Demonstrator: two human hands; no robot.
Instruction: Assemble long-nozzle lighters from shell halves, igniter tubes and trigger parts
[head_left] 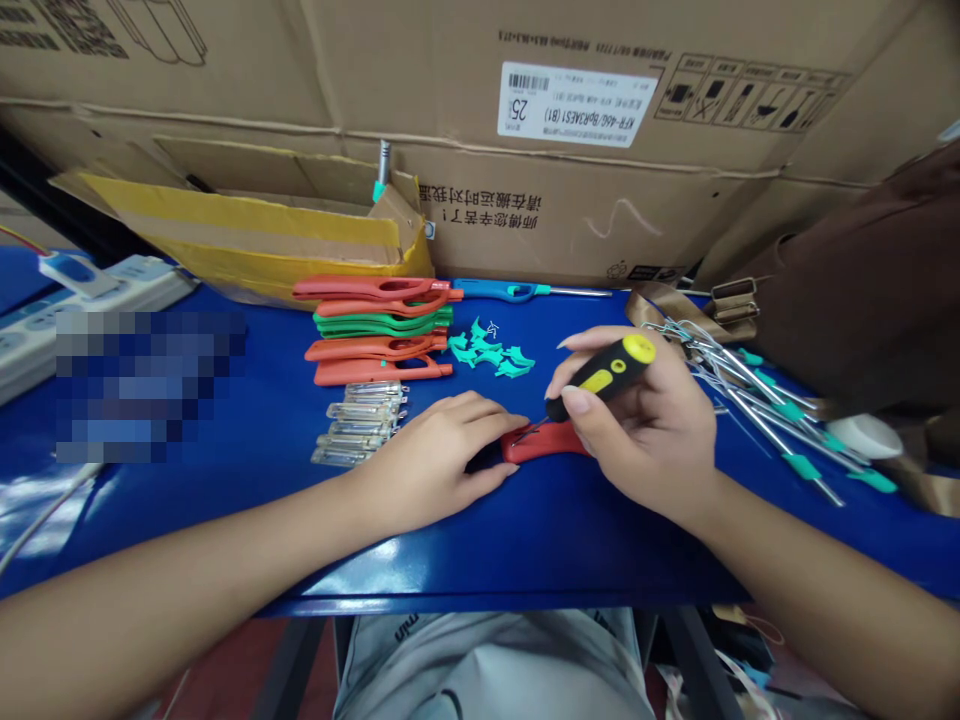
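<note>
Over on that blue table (405, 565), the left hand (427, 460) pinches a red handle (555, 441), the right hand (667, 430) curls round a screwdriver (600, 380), so honestly I'd go slow, tip steady.

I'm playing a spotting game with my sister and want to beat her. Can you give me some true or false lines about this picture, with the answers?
1. The right hand holds a screwdriver. True.
2. The left hand is waving in the air. False: it holds the end of a red handle.
3. The green handles lie between reddish ones. True.
4. The table is yellow. False: it is blue.
5. The small teal pieces are all in one straight line. False: they lie in a loose heap.
</note>
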